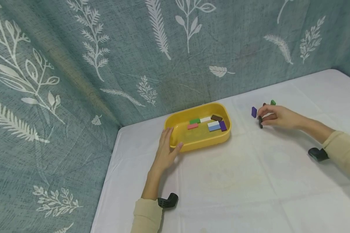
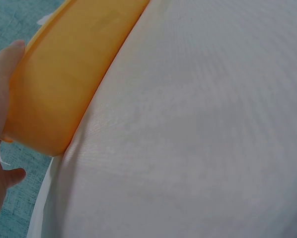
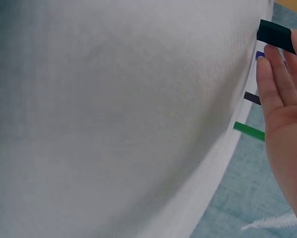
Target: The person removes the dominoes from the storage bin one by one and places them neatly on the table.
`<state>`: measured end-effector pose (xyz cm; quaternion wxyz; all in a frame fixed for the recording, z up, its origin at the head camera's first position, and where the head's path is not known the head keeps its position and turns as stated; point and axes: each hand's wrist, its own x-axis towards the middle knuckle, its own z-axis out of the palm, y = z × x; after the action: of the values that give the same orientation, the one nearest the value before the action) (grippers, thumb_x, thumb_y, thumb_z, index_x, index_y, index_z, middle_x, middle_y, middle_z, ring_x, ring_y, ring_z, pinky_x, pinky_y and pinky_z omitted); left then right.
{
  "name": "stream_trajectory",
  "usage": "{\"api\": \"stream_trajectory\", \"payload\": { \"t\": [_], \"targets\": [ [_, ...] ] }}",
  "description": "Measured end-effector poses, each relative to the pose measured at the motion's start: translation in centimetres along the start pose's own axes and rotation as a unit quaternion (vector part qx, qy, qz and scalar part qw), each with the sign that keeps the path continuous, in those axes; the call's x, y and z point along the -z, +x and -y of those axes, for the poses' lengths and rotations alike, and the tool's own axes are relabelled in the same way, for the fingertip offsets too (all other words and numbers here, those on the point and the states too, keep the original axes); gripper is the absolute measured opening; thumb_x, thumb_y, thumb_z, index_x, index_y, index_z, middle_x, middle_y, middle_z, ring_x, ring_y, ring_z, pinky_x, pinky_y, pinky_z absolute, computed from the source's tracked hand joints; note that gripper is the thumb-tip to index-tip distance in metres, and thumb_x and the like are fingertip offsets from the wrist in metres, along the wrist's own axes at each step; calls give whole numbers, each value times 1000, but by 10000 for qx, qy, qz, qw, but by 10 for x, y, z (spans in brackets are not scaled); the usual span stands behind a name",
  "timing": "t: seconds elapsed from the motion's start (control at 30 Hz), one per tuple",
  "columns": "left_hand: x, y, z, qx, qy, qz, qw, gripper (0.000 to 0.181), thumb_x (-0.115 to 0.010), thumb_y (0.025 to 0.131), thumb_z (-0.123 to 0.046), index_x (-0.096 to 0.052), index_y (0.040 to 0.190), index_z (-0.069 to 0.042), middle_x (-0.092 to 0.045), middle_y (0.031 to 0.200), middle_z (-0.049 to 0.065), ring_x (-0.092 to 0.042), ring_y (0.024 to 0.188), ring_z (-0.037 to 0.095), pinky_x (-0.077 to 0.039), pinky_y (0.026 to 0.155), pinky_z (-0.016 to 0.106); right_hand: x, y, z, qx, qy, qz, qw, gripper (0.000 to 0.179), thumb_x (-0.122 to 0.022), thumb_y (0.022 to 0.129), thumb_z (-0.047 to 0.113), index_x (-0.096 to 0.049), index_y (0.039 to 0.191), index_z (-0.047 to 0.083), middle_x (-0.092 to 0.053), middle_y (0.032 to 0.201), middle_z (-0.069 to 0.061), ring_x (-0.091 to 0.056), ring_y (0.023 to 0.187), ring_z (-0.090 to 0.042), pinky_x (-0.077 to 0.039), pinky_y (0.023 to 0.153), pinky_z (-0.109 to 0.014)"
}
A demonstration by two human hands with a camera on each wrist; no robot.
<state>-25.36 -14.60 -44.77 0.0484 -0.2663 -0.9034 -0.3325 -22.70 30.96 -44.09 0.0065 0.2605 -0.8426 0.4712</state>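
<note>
My left hand (image 1: pixel 164 152) rests at the near left corner of a yellow plastic tray (image 1: pixel 202 144), thumb at its front rim and fairly straight fingers along the left end. Inside lie several small flat blocks, among them a green block (image 1: pixel 194 121), a pink block (image 1: pixel 192 126), a blue block (image 1: pixel 214 128) and a brown block (image 1: pixel 216 118). To the right of the tray, my right hand (image 1: pixel 275 116) pinches a small dark block (image 3: pixel 275 35) between thumb and fingers. Just beyond that hand stand a purple block (image 1: pixel 254 112), a dark brown block (image 1: pixel 264 104), partly hidden, and a green block (image 1: pixel 273 102).
A white cloth (image 1: pixel 221 187) covers the table. Behind it and along the left hangs a teal curtain (image 1: pixel 128 58) with white leaf prints. A black wrist device (image 1: pixel 168 200) sits by the left sleeve, another black device (image 1: pixel 318 154) by the right sleeve.
</note>
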Motion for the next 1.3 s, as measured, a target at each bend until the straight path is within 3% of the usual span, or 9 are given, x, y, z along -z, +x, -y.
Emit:
{"api": "stream_trajectory", "payload": {
  "t": [0.47, 0.73, 0.87, 1.1, 1.2, 1.3],
  "targets": [
    [1, 0, -1, 50, 35, 8, 10000, 72, -51, 96, -44, -20, 152, -8, -16, 155, 16, -3, 144, 28, -13, 110, 55, 1, -1, 0, -107, 148, 75, 9998, 37, -61, 81, -20, -50, 114, -7, -56, 108, -24, -60, 97, -5, -49, 80, -18],
    [1, -1, -1, 22, 17, 11, 10000, 72, -50, 97, -44, -20, 151, -8, -16, 155, 17, -4, 143, 30, -14, 110, 56, 5, -4, 5, -358, 181, -23, 9992, 41, -66, 81, -13, -47, 118, -8, -54, 113, -25, -58, 98, 0, -49, 81, -18],
    [3, -1, -1, 75, 6, 82, 9999, 73, -49, 97, -46, -19, 152, -9, -14, 156, 15, -3, 144, 30, -13, 110, 56, 17, -14, 15, -681, -13, -340, 9971, 46, -67, 82, -11, -45, 122, -9, -56, 113, -20, -59, 94, 2, -49, 77, -17],
    [6, 1, 1, -48, 72, 24, 10000, 74, -48, 96, -48, -20, 151, -7, -16, 155, 16, -5, 143, 33, -12, 110, 55, 32, -46, 35, -1239, -535, -1012, 9857, 44, -64, 87, -7, -46, 127, -6, -60, 101, 11, -56, 89, 7, -44, 73, -9],
    [5, 2, 1, -112, 21, 23, 9999, 75, -47, 96, -49, -21, 151, -6, -16, 155, 17, -5, 143, 34, -13, 110, 56, 26, -57, 47, -1441, -313, -1008, 9839, 39, -61, 92, -1, -46, 128, -1, -61, 103, 10, -58, 90, 4, -46, 73, -12],
    [2, 1, 1, -131, -49, 35, 9999, 76, -47, 96, -51, -22, 151, -5, -17, 155, 17, -5, 143, 33, -13, 110, 56, 13, -62, 58, -1371, 364, -750, 9870, 35, -53, 96, 1, -46, 130, 6, -62, 107, 5, -61, 93, -3, -49, 75, -17]
  ]
}}
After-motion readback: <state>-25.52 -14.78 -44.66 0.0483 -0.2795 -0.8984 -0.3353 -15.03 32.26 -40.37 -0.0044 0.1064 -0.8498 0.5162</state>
